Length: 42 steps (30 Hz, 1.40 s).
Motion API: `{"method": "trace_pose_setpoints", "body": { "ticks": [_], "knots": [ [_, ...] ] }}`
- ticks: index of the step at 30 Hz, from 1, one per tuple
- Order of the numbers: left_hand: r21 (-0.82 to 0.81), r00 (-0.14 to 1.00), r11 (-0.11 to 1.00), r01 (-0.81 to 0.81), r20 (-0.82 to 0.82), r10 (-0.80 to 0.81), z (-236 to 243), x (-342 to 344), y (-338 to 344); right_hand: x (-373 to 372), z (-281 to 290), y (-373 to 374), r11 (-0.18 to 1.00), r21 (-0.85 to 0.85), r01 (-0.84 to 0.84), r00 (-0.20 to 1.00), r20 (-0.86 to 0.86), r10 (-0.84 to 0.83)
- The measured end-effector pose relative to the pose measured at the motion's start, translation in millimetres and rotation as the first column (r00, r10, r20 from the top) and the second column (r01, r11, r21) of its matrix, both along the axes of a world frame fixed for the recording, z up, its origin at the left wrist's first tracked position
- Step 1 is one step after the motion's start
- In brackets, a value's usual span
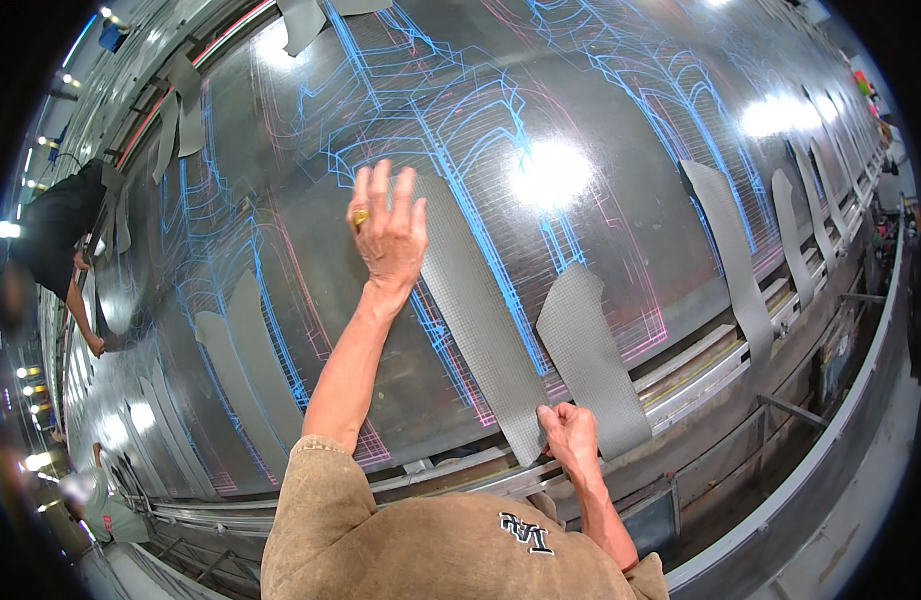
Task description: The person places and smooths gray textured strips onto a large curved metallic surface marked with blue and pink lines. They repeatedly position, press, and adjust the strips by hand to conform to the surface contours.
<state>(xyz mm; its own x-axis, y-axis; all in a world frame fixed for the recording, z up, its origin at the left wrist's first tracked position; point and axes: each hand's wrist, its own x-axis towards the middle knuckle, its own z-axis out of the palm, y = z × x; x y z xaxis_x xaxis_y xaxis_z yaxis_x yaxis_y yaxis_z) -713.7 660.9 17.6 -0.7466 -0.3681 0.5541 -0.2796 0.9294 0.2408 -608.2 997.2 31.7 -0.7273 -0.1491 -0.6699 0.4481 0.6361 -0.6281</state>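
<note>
My left hand (388, 225), with a yellow ring on a finger, is spread at the upper end of a long grey textured strip (480, 340) on the dark metal table (640, 230), which carries blue and pink line patterns. My right hand (570, 435) pinches that strip's lower end at the table's near edge. Just right of this hand lies a wider grey piece (585, 340) with an angled top, hanging over the metal rail (700, 370).
More grey strips (730, 260) lie to the right and others (235, 370) to the left. A person in dark clothing (45, 240) works at the left side; another in green (115, 515) is at lower left. A metal railing (840, 400) runs along the right.
</note>
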Motion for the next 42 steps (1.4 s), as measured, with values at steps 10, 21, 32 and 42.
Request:
{"method": "trace_pose_setpoints", "body": {
  "ticks": [10, 21, 32, 42],
  "knots": [
    [-0.033, 0.936, 0.968, 0.247, 0.265, -0.230, -28, -10, -2, 1, -7, 5, 1.000, -0.024, -0.014, 1.000, -0.014, 0.013],
    [0.053, 0.928, 0.971, 0.234, 0.284, -0.240, -36, -9, -3, 0, -4, 4, 0.999, -0.035, -0.035, 0.998, -0.045, 0.034],
    [0.014, 0.800, 0.949, 0.315, 0.534, -0.274, -36, 6, 9, 1, -8, 7, 0.998, -0.053, -0.037, 0.998, -0.047, 0.034],
    [0.227, 0.609, 0.853, 0.470, 0.616, -0.500, -12, 70, 96, -2, 1, 1, 1.000, -0.023, 0.007, 1.000, 0.020, -0.007]
  ]
}}
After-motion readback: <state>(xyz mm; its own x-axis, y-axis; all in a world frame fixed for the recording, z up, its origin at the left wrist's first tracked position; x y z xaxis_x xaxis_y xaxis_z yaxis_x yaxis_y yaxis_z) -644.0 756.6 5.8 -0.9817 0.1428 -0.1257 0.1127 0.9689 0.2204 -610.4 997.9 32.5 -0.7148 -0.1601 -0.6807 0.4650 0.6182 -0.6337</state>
